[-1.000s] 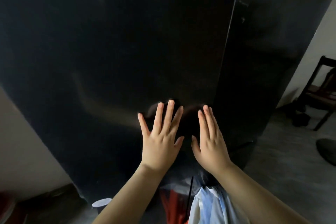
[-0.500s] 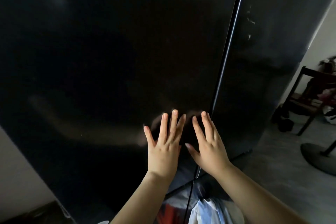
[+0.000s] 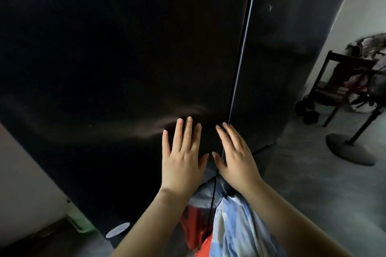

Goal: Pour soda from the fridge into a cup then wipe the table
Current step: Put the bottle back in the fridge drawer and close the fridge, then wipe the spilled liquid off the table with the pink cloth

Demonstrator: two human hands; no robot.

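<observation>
The fridge [image 3: 125, 58] is a tall black one that fills most of the view. Its long axis runs up and down, and it leans in the wide-angle picture. The door is shut. A thin bright edge [image 3: 243, 48] runs from the top down to the hands and parts the wide front from the darker side panel. The top and the left part of the fridge are cut off by the frame.

The left hand [image 3: 181, 158] is in front of the door, near the edge, with its fingers [image 3: 189, 131] spread and released, holding nothing. The right hand [image 3: 236, 154] is just beside it, at the edge, fingers also loose and empty. I cannot tell if the hands touch the surface.

No soda and no cup can be seen. Below the arms there is light blue and red clothing [image 3: 229, 225]. A pale round thing [image 3: 117, 230] at the bottom of the door is hard to make out.

On the right, well apart, a dark wooden chair [image 3: 338, 85] with things piled on it and a round stand base [image 3: 351, 150] are on the grey floor [image 3: 302, 183].
</observation>
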